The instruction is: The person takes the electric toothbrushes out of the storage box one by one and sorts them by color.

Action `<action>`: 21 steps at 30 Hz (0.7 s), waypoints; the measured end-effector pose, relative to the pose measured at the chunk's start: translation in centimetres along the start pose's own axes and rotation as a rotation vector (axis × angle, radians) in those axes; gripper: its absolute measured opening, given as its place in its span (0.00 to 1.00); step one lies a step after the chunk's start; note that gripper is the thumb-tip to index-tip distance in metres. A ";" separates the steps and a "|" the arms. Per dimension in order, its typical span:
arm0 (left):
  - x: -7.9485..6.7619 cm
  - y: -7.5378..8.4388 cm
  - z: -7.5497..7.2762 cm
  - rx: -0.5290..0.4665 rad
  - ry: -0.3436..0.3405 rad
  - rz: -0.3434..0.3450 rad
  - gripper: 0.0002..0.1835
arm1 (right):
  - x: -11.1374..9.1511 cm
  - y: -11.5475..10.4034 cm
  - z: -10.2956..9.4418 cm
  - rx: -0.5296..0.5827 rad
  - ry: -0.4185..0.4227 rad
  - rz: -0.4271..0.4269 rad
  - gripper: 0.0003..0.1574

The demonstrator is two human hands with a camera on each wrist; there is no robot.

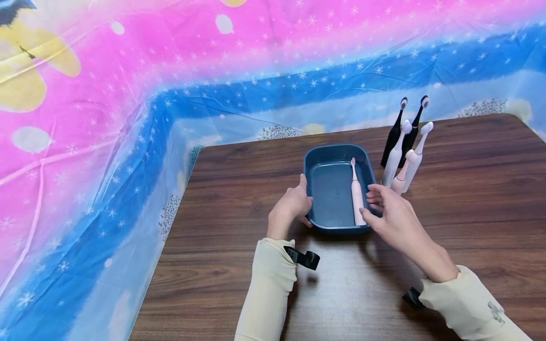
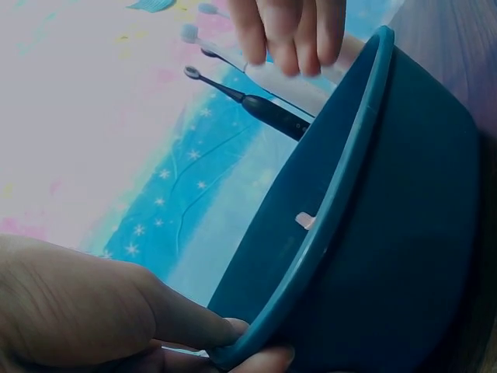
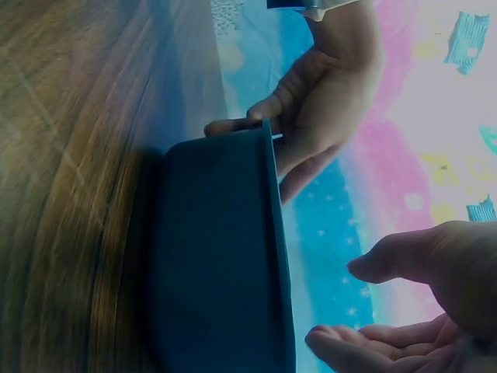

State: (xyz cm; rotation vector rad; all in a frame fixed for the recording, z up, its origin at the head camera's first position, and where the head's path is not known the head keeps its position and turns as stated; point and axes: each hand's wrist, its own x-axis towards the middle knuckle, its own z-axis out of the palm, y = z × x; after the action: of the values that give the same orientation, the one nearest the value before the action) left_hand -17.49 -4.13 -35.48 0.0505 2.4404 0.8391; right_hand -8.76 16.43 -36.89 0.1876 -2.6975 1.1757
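A dark blue plastic basin [image 1: 332,194] stands on the wooden table. Inside it, along the right side, lies a pink electric toothbrush [image 1: 358,201], its head toward the far end. My left hand [image 1: 292,208] grips the basin's left rim, thumb and fingers pinching the edge in the left wrist view. My right hand [image 1: 398,218] hovers by the right rim with its fingers loosely bent and a gap between thumb and fingers. In the right wrist view nothing sits in that gap, and the right hand [image 3: 435,303] is apart from the basin wall [image 3: 221,256].
Right of the basin several electric toothbrushes stand upright close together: two black, one at the left [image 1: 391,147], two white, one in front [image 1: 393,163], and a pink one [image 1: 399,182]. A patterned pink and blue cloth [image 1: 239,104] hangs behind the wooden table [image 1: 222,199].
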 end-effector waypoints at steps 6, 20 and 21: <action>0.0 -0.1 0.1 0.010 0.009 0.006 0.39 | 1.3 -0.3 1.1 -0.051 -0.119 0.076 0.35; -0.1 -0.1 -0.1 0.011 0.003 -0.007 0.39 | 3.9 -1.1 3.2 -0.259 -0.256 0.201 0.35; -0.1 -0.1 -0.1 0.012 0.003 -0.006 0.39 | 4.0 -1.0 3.3 -0.269 -0.260 0.210 0.35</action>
State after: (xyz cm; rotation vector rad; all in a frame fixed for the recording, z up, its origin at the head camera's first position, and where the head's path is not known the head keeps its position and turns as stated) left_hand -17.48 -4.26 -35.38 0.0471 2.4474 0.8222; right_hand -12.90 13.16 -37.46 0.0179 -3.1349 0.8738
